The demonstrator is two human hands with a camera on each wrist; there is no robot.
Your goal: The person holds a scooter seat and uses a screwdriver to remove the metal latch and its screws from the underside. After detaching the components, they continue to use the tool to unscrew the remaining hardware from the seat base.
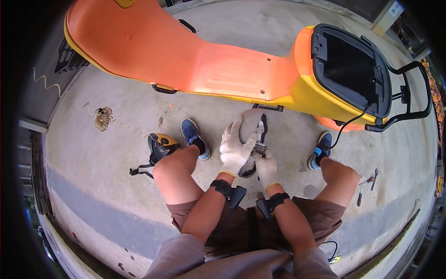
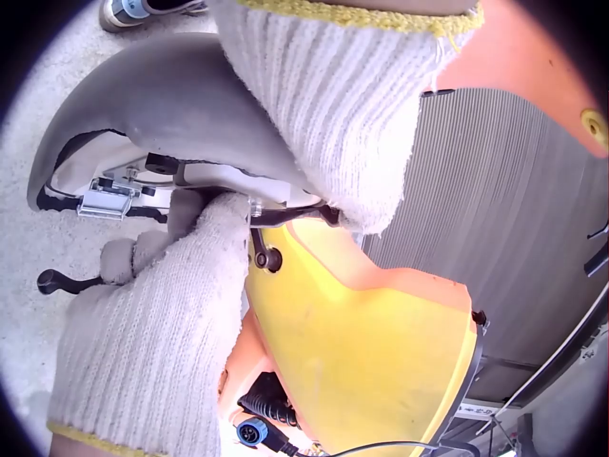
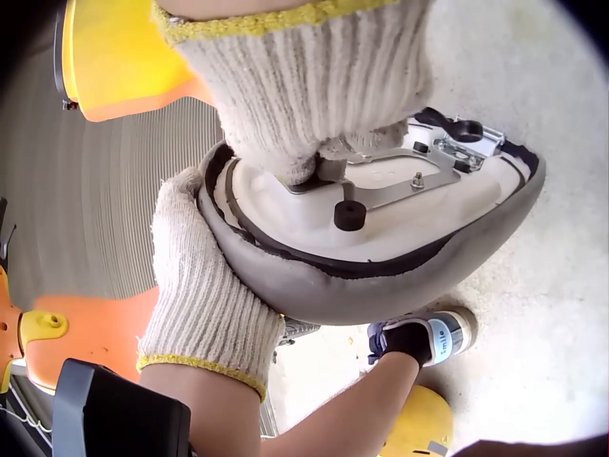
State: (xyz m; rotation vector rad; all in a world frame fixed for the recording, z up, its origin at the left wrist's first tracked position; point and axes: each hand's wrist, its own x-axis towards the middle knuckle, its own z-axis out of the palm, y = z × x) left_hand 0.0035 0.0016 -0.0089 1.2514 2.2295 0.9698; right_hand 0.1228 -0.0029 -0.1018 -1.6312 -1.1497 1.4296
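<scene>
Your left hand (image 2: 328, 119) holds the grey seat (image 2: 166, 100). Your right hand (image 2: 157, 305) is at the seat's underside, a dark handle (image 2: 63, 282) poking out past its fingers. A yellow panel (image 2: 366, 338) stands beside that hand.

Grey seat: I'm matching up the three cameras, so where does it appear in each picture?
Head: grey seat, near the centre.
Left wrist: upper left, running toward the middle.
Right wrist: across the centre, underside showing.
Shared landmark: yellow bodywork, upper right in head, lower middle in left wrist, upper left in right wrist.
</scene>
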